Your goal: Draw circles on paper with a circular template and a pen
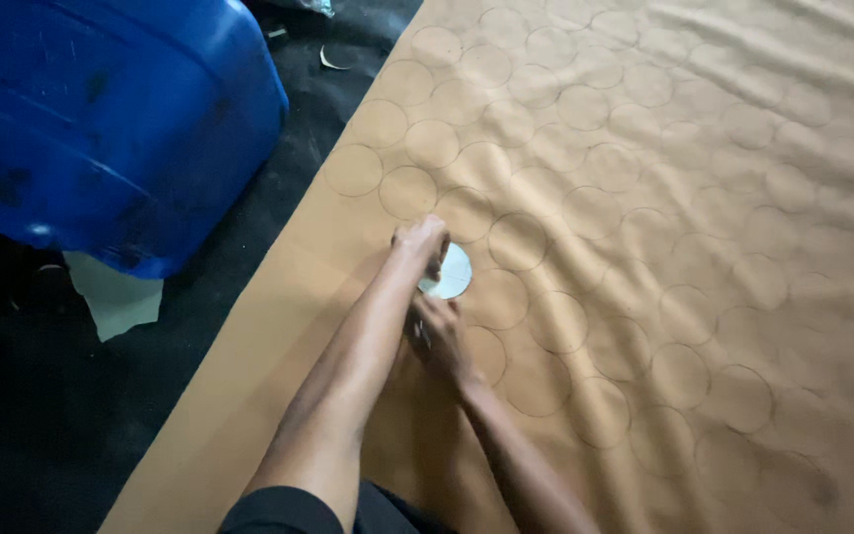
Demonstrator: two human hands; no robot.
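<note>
Hands (pixel 432 292) on round disc (pixel 450 272)

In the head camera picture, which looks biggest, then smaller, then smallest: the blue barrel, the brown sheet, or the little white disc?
1. Brown sheet, fills most of the view.
2. Blue barrel, though it sits nearer the camera.
3. White disc, under the left hand.

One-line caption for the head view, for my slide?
Left hand presses a pale round disc onto tan sheet covered in traced circles; right hand works beside it.
</note>
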